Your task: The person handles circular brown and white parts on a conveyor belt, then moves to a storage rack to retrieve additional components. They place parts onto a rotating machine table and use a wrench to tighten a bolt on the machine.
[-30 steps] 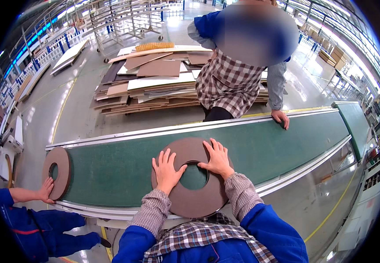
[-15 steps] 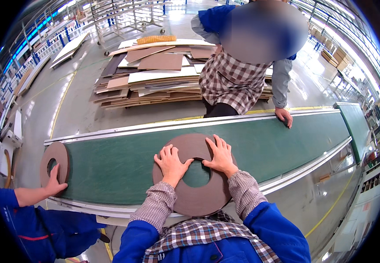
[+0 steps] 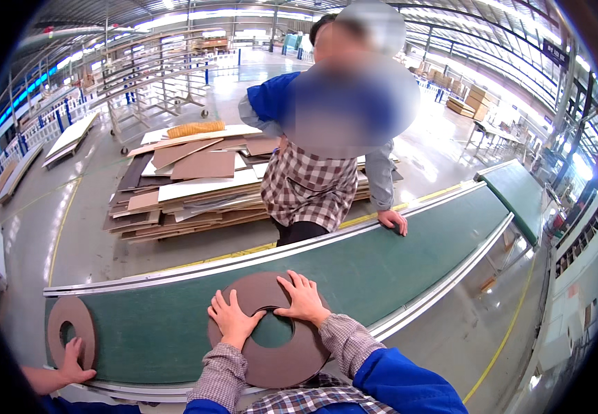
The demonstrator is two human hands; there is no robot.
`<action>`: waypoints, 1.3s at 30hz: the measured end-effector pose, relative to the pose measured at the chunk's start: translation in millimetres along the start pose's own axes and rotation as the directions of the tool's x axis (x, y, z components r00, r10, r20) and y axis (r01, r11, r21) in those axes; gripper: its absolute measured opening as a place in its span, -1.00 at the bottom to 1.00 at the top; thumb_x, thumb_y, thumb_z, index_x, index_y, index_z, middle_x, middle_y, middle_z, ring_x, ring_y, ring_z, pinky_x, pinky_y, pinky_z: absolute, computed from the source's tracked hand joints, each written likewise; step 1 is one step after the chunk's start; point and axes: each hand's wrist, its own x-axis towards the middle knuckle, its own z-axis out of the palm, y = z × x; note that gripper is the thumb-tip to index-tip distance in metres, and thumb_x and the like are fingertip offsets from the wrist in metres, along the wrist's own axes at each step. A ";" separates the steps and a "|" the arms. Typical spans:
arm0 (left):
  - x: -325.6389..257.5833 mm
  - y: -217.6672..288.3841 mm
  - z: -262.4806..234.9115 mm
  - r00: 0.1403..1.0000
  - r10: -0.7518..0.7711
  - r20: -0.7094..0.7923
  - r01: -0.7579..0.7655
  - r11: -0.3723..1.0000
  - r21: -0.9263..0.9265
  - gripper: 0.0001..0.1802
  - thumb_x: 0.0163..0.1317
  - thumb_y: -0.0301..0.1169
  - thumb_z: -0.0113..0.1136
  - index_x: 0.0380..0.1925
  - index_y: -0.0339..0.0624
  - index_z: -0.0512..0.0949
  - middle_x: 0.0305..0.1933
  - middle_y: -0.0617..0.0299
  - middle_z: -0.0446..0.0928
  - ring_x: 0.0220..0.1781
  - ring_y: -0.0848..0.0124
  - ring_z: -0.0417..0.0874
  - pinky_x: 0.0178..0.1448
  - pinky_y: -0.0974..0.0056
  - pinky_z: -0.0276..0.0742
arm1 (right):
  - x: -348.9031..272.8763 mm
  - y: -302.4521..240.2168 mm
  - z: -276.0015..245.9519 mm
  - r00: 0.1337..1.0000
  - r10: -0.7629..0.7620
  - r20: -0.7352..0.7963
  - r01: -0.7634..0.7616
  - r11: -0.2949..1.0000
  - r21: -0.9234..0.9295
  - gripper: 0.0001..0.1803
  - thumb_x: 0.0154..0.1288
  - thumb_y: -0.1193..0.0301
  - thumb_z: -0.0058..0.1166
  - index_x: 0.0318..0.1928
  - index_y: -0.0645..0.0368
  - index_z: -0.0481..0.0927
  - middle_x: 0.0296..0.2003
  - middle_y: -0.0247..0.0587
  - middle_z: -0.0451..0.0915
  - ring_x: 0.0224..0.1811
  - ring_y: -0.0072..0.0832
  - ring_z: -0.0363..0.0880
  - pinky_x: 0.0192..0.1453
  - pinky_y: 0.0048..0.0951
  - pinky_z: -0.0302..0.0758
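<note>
Green conveyor belt [image 3: 396, 265] (aluminium-edged) across glossy grey factory floor [image 3: 71, 228].

Bright factory hall, glossy grey floor [image 3: 71, 228], stacked boards [image 3: 188, 179].

Matt brown fibreboard ring [image 3: 271, 359], green belt [image 3: 396, 269]

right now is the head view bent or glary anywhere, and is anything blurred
Head view: fisheye bends the green conveyor belt into an arc and leaves a black rim; skylight glare washes the glossy floor upper right; the co-worker's face is blurred out; both hands, left hand and right hand, on the brown ring look sharp.
</note>
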 end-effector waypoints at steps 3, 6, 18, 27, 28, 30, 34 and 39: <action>4.5 1.6 -28.4 0.989 0.148 -0.032 -0.149 0.988 -0.034 -0.10 -0.29 0.23 0.39 0.04 -0.05 0.44 0.08 -0.12 0.37 0.15 -0.03 0.35 0.17 -0.06 0.26 | 2.6 -2.7 -11.0 0.999 0.014 0.029 -0.014 1.000 0.006 -0.05 -0.23 -0.10 0.33 0.25 -0.08 0.33 0.25 0.06 0.24 0.29 0.02 0.21 0.26 0.09 0.17; 8.8 -10.3 -21.8 0.978 0.184 0.097 -0.162 0.965 -0.205 -0.01 -0.23 0.26 0.35 0.18 -0.08 0.37 0.21 -0.26 0.25 0.27 -0.14 0.25 0.30 -0.12 0.20 | -2.0 -1.6 -14.5 1.000 0.015 -0.017 -0.013 0.996 0.085 -0.05 -0.30 -0.05 0.39 0.20 -0.01 0.40 0.22 0.06 0.29 0.27 0.01 0.23 0.28 0.07 0.16; -50.7 -159.1 -85.9 0.971 -0.159 -0.179 0.168 0.985 0.041 0.06 -0.19 0.31 0.29 0.16 -0.28 0.33 0.28 -0.29 0.15 0.36 -0.16 0.10 0.38 -0.16 0.00 | -3.2 5.1 -3.1 0.996 0.082 0.044 -0.083 0.996 0.041 0.03 -0.33 0.04 0.44 0.27 -0.01 0.33 0.31 -0.05 0.18 0.33 -0.06 0.15 0.32 -0.03 0.12; -94.1 -363.7 -264.9 0.836 -0.287 -0.468 0.335 0.942 0.020 0.00 0.11 0.10 0.20 0.31 -0.42 0.07 0.34 -0.18 0.20 0.37 0.05 0.26 0.42 0.01 0.14 | -5.3 9.7 -4.4 0.997 0.071 0.035 -0.072 0.997 0.025 0.01 -0.29 -0.05 0.39 0.25 0.03 0.34 0.29 0.01 0.20 0.32 -0.04 0.15 0.31 -0.02 0.10; -109.8 -347.9 -277.0 0.456 -0.548 -0.701 0.685 0.719 -0.116 -0.04 0.16 0.07 0.18 0.31 -0.43 0.06 0.33 -0.17 0.23 0.35 0.08 0.30 0.41 0.05 0.19 | -7.8 8.5 -3.9 0.997 0.073 0.032 -0.074 0.997 0.022 0.01 -0.29 -0.05 0.39 0.25 0.03 0.34 0.29 0.01 0.20 0.32 -0.04 0.15 0.31 -0.03 0.10; -111.9 -336.4 -270.7 0.620 -0.638 -0.456 0.576 0.765 -0.287 0.03 0.08 0.10 0.25 0.31 -0.44 0.07 0.30 -0.23 0.25 0.34 0.05 0.31 0.39 0.08 0.21 | -7.2 8.7 -5.3 0.998 0.065 0.026 -0.066 0.998 0.019 0.00 -0.29 -0.04 0.39 0.25 0.03 0.34 0.29 0.01 0.19 0.31 -0.04 0.16 0.31 -0.03 0.10; -81.0 -316.6 -213.8 0.891 -0.452 -0.048 0.418 0.856 -0.305 0.23 -0.13 0.20 0.36 0.33 -0.43 0.02 0.31 -0.37 0.16 0.39 -0.02 0.20 0.41 0.08 0.13 | -7.3 5.8 -3.5 0.998 0.067 0.020 -0.067 0.997 0.037 0.00 -0.31 -0.01 0.40 0.25 0.02 0.34 0.28 0.01 0.21 0.31 -0.05 0.16 0.32 -0.05 0.10; -59.3 -282.4 -138.3 0.797 -0.557 0.232 0.513 0.828 0.225 0.51 -0.45 0.45 0.33 0.43 -0.14 -0.15 0.44 -0.42 -0.33 0.50 -0.23 -0.36 0.50 -0.11 -0.34 | -8.9 8.0 -4.1 0.998 0.067 0.014 -0.068 0.997 0.041 -0.01 -0.30 -0.02 0.41 0.24 0.01 0.36 0.28 0.02 0.22 0.31 -0.05 0.16 0.32 -0.06 0.09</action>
